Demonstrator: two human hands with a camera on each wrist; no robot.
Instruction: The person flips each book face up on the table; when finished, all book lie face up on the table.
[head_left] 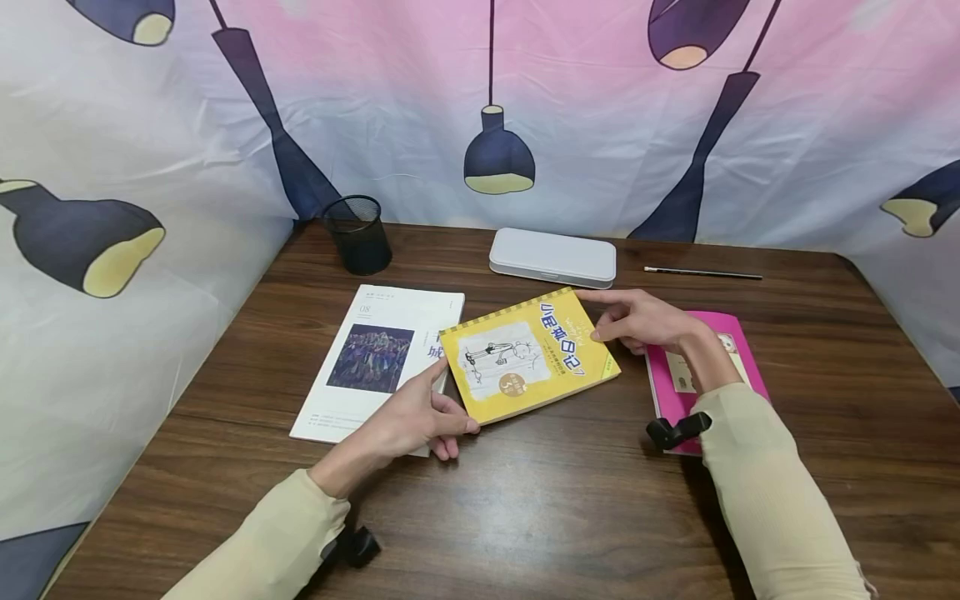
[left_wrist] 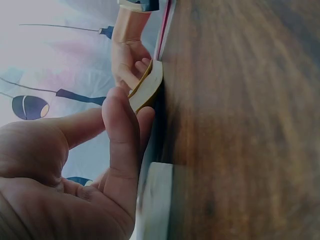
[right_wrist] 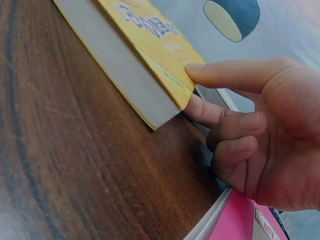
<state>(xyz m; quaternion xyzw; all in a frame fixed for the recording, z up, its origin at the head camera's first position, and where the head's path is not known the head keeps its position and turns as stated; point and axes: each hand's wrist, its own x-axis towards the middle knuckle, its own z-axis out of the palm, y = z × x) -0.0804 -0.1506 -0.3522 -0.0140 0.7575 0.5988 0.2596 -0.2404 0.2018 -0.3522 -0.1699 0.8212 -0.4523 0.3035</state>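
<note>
A yellow paperback book (head_left: 536, 354) with a cartoon figure on its cover is held between both hands, tilted askew above the table. The left hand (head_left: 412, 421) grips its near left corner, thumb at the front edge and index finger along the left side. At the right end the right hand (head_left: 637, 321) pinches the book; in the right wrist view the thumb (right_wrist: 225, 75) lies on the cover with a finger underneath. Partly under the book and left hand is a white book (head_left: 375, 350). A pink book (head_left: 678, 392) lies below the right forearm.
Along the back of the wooden table (head_left: 540, 517) stand a black mesh pen cup (head_left: 360, 242) and a white pencil case (head_left: 553, 257). A dark pencil (head_left: 702, 272) lies at the back right. A curtain printed with lamps (head_left: 420, 100) hangs behind.
</note>
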